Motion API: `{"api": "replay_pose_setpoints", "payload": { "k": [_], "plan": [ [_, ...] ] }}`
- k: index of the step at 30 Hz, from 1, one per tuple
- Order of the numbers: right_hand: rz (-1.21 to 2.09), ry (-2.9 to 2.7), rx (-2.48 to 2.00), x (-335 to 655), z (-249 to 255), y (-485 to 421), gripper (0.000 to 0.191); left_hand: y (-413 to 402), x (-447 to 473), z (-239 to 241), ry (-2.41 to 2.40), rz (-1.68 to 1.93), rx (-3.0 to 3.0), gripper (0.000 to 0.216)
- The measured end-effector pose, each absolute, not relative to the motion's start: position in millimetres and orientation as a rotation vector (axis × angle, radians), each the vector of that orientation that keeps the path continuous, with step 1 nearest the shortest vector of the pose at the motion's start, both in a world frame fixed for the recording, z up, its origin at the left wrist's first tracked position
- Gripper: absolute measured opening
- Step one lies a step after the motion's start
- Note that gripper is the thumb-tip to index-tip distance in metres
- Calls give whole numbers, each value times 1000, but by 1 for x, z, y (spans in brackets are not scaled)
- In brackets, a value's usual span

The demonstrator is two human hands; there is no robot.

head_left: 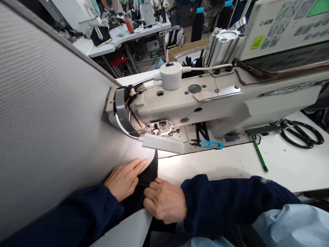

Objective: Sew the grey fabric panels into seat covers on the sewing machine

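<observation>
A large sheet of grey ribbed fabric (46, 113) fills the left of the view and runs under the head of a sewing machine (205, 99). My left hand (124, 180) lies flat on the grey fabric near its edge, fingers stretched toward the needle area (156, 128). My right hand (164, 200) sits just beside it with its fingers curled, pinching a strip of black fabric (149, 176) that borders the grey sheet. Both arms wear dark blue sleeves.
A white lamp bar (163, 143) on a flexible neck hangs over the work. Blue thread snips (209, 144), a green pencil (259, 156) and black scissors (302, 133) lie on the white table (231, 168). Another cluttered workbench (123, 34) stands behind.
</observation>
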State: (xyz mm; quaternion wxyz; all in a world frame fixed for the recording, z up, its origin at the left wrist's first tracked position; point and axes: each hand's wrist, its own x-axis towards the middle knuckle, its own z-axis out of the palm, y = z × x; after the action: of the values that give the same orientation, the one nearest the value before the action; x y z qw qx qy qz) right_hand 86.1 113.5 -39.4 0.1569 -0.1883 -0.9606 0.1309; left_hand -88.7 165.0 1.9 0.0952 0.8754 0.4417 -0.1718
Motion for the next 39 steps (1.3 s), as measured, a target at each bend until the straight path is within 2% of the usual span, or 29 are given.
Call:
{"api": "replay_pose_setpoints", "payload": {
  "k": [4, 7, 10, 14, 19, 30, 36, 39],
  "plan": [
    [294, -2682, -549, 86, -50, 107, 7, 158, -91, -15, 1088, -130, 2874, 60],
    [229, -2612, -539, 83, -59, 109, 14, 162, -90, -24, 921, 81, 2861, 51],
    [174, -2478, -620, 77, -67, 108, 21, 163, -88, -25, 905, 24, 2810, 45],
    [82, -2319, -802, 70, -75, 104, 22, 162, -84, -22, 930, -69, 2798, 49],
    [73, -2343, -771, 69, -81, 104, 24, 163, -84, -26, 904, -50, 2749, 45],
    [-45, -2498, -655, 83, -66, 136, 17, 182, -82, -32, 1030, -12, 2681, 40],
    [40, -2635, -668, 90, -68, 155, 4, 196, -76, -31, 1168, -71, 2672, 36],
    [88, -2703, -679, 92, -69, 165, 6, 205, -73, -28, 1235, -163, 2678, 36]
  ]
}}
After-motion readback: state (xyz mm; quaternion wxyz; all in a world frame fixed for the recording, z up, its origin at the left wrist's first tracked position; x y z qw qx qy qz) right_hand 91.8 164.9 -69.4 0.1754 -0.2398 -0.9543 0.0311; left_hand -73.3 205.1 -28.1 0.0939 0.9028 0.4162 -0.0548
